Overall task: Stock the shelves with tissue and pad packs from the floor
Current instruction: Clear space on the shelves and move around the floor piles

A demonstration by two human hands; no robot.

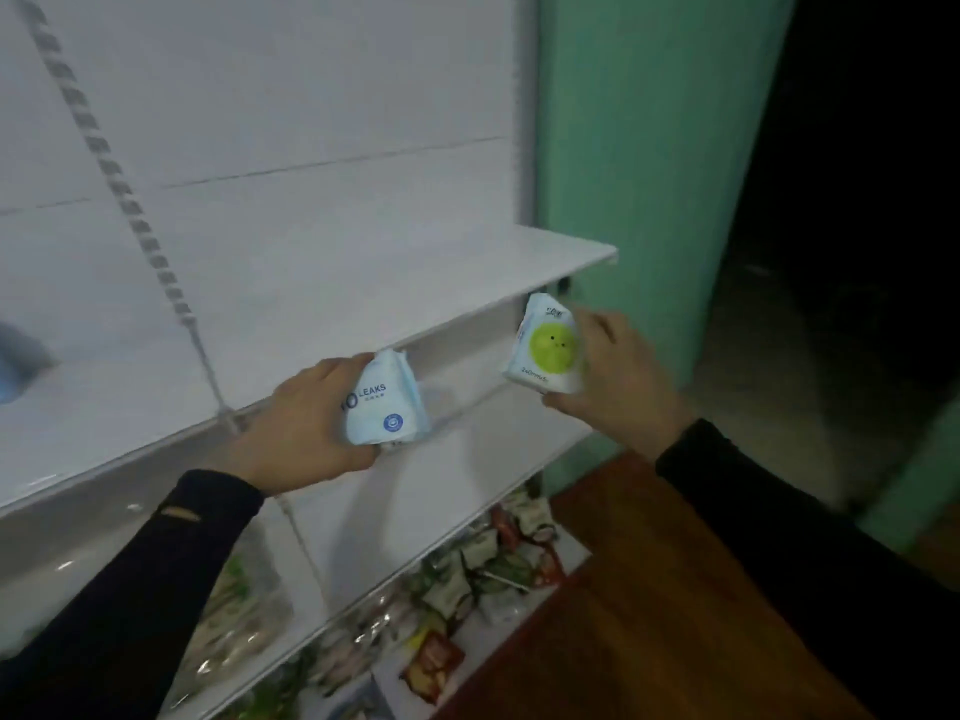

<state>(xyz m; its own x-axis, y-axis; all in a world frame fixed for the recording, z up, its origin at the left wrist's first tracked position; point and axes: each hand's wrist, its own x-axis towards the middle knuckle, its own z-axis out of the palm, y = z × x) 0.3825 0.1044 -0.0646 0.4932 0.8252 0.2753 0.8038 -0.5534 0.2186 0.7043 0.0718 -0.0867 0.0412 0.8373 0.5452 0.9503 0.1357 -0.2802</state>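
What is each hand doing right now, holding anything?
Left hand: closed on a blue-and-white pad pack printed LEAKS.
Right hand: closed on a white pad pack with a green round face.

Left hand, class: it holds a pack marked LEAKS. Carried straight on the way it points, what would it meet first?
Probably the front edge of the upper shelf: the left hand holds the LEAKS pack just before it, though depth is unclear.
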